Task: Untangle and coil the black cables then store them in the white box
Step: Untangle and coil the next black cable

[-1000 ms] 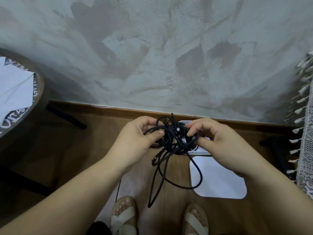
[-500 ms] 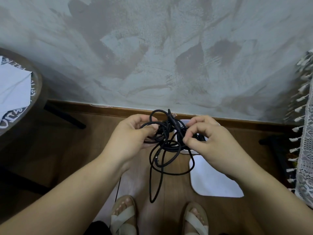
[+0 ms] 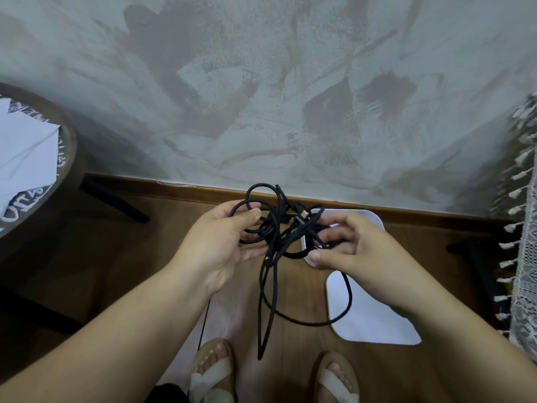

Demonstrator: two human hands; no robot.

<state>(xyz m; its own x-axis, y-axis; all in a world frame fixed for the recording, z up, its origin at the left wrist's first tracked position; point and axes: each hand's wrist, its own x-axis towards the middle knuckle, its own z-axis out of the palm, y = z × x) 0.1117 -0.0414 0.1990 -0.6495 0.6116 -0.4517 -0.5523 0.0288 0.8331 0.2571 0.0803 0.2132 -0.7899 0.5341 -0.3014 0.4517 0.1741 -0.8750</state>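
Black cables [image 3: 280,228]: tangled at frame centre, pinched by left hand [image 3: 223,242] and right hand [image 3: 353,248]. White box [image 3: 374,219], centre-right: nothing stored yet.

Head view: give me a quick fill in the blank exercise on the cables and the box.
1. The tangled cables, gripped by the left hand and right hand, are coloured ____.
2. The box on the floor is coloured ____.
3. Both feet wear open-toed ____.
Missing words: black; white; sandals.
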